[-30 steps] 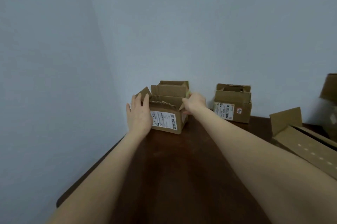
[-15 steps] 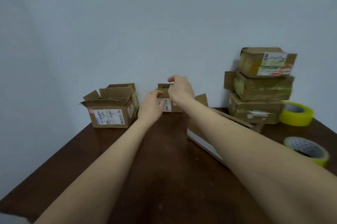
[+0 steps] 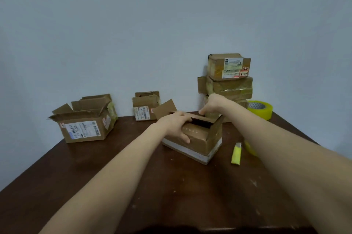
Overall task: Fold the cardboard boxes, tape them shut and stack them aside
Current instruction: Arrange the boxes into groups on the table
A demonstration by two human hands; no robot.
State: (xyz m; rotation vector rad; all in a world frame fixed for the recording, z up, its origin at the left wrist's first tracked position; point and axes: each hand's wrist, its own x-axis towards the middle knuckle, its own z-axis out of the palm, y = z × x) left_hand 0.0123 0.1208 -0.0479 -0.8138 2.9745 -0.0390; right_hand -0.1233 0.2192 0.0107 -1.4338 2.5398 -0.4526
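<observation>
An open brown cardboard box (image 3: pixel 202 139) with a white band at its base sits mid-table. My left hand (image 3: pixel 176 125) grips its near top flap, fingers draped down the front face. My right hand (image 3: pixel 213 105) holds the far right rim of the same box. One flap (image 3: pixel 164 109) sticks up at the box's left. Two more open boxes stand at the back: a large one (image 3: pixel 83 128) at left and a small one (image 3: pixel 144 108) near the wall. A stack of three taped boxes (image 3: pixel 228 79) stands at the back right.
A yellow tape roll (image 3: pixel 261 109) lies right of the stack. A yellow utility knife (image 3: pixel 236 154) lies on the dark wooden table (image 3: pixel 114 176) right of the held box. Another yellowish tape roll (image 3: pixel 250 148) peeks out behind my right forearm. The wall runs close behind.
The view swung right from the left boxes. Both hands left the small back box and came onto the middle box with the white band.
</observation>
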